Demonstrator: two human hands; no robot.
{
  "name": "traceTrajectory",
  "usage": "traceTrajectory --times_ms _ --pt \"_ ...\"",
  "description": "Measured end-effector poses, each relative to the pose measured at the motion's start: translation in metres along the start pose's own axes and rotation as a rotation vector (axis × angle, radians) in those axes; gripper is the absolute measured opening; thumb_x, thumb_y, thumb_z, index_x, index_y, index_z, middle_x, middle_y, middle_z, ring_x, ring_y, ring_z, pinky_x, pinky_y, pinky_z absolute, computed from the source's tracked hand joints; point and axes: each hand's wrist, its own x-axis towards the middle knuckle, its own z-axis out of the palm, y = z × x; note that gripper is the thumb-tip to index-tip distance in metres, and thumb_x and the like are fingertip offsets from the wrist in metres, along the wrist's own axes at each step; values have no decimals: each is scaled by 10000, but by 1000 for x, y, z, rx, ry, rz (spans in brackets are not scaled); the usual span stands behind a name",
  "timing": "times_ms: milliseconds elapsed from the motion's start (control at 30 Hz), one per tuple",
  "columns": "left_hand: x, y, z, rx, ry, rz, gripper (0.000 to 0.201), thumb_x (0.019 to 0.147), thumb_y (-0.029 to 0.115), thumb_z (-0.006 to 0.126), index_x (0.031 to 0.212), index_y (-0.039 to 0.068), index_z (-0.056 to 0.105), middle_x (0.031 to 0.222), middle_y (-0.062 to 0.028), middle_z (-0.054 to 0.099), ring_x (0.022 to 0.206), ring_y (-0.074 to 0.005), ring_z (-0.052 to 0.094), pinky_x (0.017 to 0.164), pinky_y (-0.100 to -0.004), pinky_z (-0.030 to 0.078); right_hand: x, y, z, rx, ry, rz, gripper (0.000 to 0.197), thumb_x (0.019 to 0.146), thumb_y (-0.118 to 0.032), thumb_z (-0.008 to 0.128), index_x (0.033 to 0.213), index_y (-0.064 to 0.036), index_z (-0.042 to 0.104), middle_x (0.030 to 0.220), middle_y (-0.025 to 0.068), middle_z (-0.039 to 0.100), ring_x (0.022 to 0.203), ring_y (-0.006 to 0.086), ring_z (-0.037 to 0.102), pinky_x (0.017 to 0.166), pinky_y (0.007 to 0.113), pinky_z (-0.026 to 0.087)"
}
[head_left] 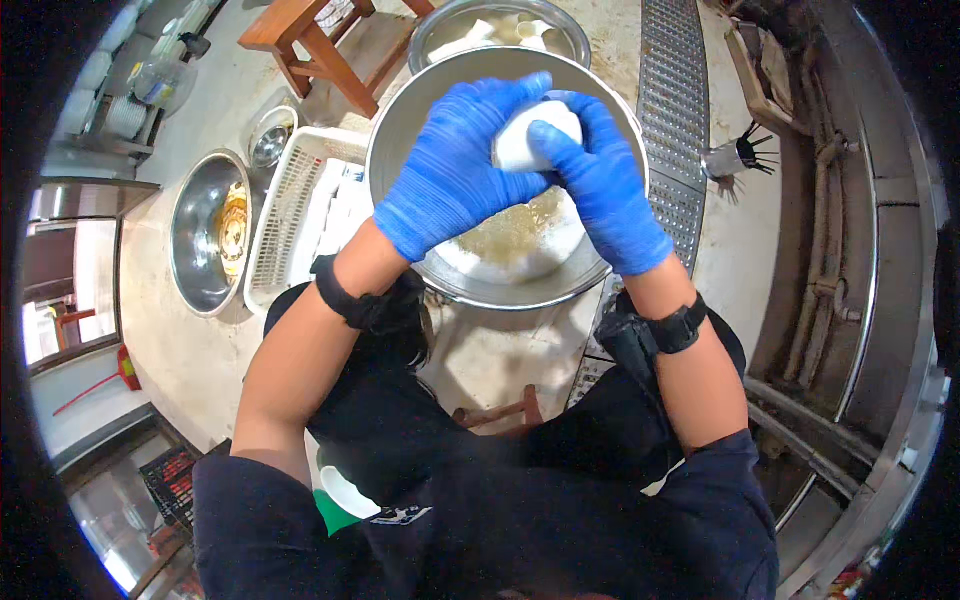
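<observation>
Both of my hands, in blue gloves, are closed around a small white cup [515, 148] with a smooth rounded side. My left hand [455, 165] holds it from the left, its fingers reaching over the top. From the right, my right hand [608, 180] grips it, thumb pressed on the white surface. The cup is above a large round metal pot [395, 115], which holds cloudy brownish water with white foam. My fingers hide part of the cup, so its opening does not show.
Behind the pot sits a metal basin [575, 35] of white dishes in water. To the left are a white plastic basket [268, 245], a steel bowl [190, 270] and a wooden stool [318, 55]. A perforated metal drain cover [672, 110] runs along the right, near a metal canister [722, 160].
</observation>
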Motion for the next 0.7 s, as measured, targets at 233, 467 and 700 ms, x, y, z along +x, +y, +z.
traceTrajectory --times_ms 233,467,700 --pt "-3 -20 13 -460 105 -362 735 787 262 830 1388 8 490 1296 -120 594 1190 -201 570 1003 -341 481 4 15 11 838 -155 269 489 990 -359 553 1365 -54 476 1276 135 583 1138 245 603 990 387 508" --pt "1 -43 0 -1051 113 -556 466 943 319 649 1246 -28 583 1154 -69 657 1028 -138 619 890 -296 514 -6 37 24 130 -138 109 477 997 -374 541 1326 -29 531 1145 117 654 971 233 666 830 355 564" --pt "-53 -124 -109 716 -52 -335 738 775 569 752 1298 81 569 1200 -188 667 1084 -319 660 949 -437 503 -56 64 28 -1160 -671 -238 841 855 -530 662 1450 -6 379 1434 258 454 1315 408 460 1117 449 362"
